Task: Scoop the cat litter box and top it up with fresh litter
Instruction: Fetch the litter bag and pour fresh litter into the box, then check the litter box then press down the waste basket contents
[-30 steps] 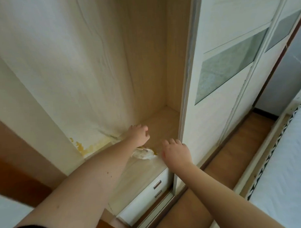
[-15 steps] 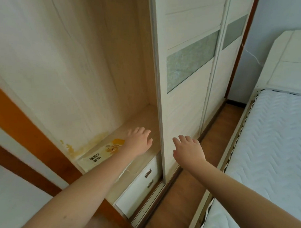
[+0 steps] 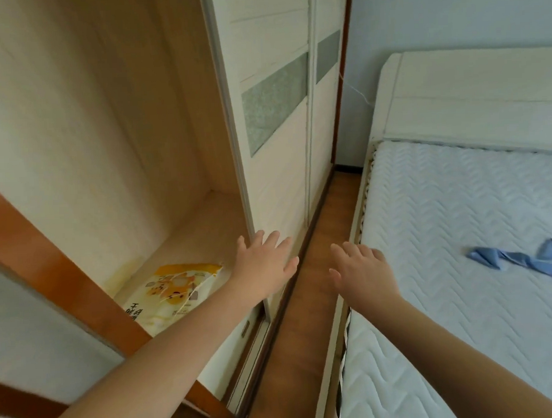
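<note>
- Litter bag point(image 3: 174, 292), yellow/white, lies flat on wardrobe shelf point(image 3: 203, 233).
- L hand point(image 3: 264, 265) fingers spread, holds nothing, by sliding door point(image 3: 275, 146) edge.
- R hand point(image 3: 363, 273) fingers apart, over floor point(image 3: 306, 317) beside bed point(image 3: 457, 233).

Both forearms are bare from the near edge of the view up to the wrists, with no sleeve showing. The left hand point(image 3: 264, 265) and the right hand point(image 3: 363, 273) wear no gloves, rings or watch.

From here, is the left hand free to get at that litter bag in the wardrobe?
Probably yes: the left hand is open and empty, just right of the litter bag, which lies uncovered on the open wardrobe shelf.
</note>
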Demonstrator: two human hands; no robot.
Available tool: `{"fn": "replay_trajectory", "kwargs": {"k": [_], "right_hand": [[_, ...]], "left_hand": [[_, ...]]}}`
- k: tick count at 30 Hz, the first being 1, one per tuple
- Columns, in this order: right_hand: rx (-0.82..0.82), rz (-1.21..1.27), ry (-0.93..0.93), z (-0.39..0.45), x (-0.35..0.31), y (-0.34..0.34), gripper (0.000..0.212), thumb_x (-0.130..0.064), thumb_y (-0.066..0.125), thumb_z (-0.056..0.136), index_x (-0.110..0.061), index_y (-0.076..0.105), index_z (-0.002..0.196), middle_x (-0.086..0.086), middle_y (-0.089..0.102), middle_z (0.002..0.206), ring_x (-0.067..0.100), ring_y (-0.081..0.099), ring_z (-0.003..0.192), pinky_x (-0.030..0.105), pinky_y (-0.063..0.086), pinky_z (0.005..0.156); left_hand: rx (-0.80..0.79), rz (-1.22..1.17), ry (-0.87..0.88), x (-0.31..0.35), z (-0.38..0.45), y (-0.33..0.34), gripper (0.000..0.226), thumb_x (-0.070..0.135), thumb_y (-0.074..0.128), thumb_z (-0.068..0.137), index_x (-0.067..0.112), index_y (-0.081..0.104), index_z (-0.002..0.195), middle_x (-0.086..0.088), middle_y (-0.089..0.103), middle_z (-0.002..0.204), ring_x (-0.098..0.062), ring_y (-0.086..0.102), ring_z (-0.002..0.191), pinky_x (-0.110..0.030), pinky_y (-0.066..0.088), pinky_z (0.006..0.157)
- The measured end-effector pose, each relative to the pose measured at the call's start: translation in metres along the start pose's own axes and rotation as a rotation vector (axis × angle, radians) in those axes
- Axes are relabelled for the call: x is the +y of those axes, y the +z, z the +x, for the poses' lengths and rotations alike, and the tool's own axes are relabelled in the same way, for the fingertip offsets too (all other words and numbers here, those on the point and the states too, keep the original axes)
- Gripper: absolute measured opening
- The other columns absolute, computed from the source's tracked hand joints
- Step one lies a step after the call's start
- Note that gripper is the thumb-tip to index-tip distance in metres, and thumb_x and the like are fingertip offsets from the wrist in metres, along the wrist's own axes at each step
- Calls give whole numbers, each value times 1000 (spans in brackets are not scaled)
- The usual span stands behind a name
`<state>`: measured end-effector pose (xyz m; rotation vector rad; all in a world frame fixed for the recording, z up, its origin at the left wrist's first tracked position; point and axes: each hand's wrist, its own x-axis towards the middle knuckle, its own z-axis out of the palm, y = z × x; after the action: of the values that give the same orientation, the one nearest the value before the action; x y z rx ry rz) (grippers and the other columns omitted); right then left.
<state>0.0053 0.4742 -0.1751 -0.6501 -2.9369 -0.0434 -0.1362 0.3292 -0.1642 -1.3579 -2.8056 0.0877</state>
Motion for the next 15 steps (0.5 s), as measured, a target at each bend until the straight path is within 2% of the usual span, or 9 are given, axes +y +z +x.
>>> {"fn": "replay_trajectory", "kwargs": {"k": [4, 9, 12, 15], "right_hand": [[37, -29, 144, -56, -5, -7, 43, -38, 52, 92, -19, 51, 130, 3, 60, 124, 25, 56, 116, 42, 41, 102], [33, -79, 359, -126, -1, -17, 47, -36, 70, 77, -13, 63, 118, 7, 68, 102, 29, 65, 93, 43, 49, 84], [1, -101, 475, -173, 17, -25, 45, -37, 68, 79, -14, 62, 117, 7, 67, 106, 29, 63, 97, 44, 48, 86], [-15, -90, 586, -224, 41, -36, 43, -39, 57, 88, -15, 57, 123, 7, 62, 119, 30, 58, 109, 44, 43, 94]], "left_hand": [[-8, -7, 91, 7, -34, 3, 63, 58, 16, 97, 27, 28, 150, 1, 42, 149, -24, 37, 136, -50, 33, 107], [34, -104, 293, 56, -57, -2, 64, 58, 17, 95, 25, 37, 146, 3, 54, 136, -19, 51, 122, -40, 43, 94], [33, -150, 432, 105, -68, -11, 70, 59, 11, 92, 24, 38, 145, 3, 54, 136, -19, 50, 124, -39, 41, 96], [36, -170, 564, 159, -83, -17, 58, 54, 23, 98, 25, 37, 146, 2, 49, 143, -20, 45, 130, -41, 38, 100]]}}
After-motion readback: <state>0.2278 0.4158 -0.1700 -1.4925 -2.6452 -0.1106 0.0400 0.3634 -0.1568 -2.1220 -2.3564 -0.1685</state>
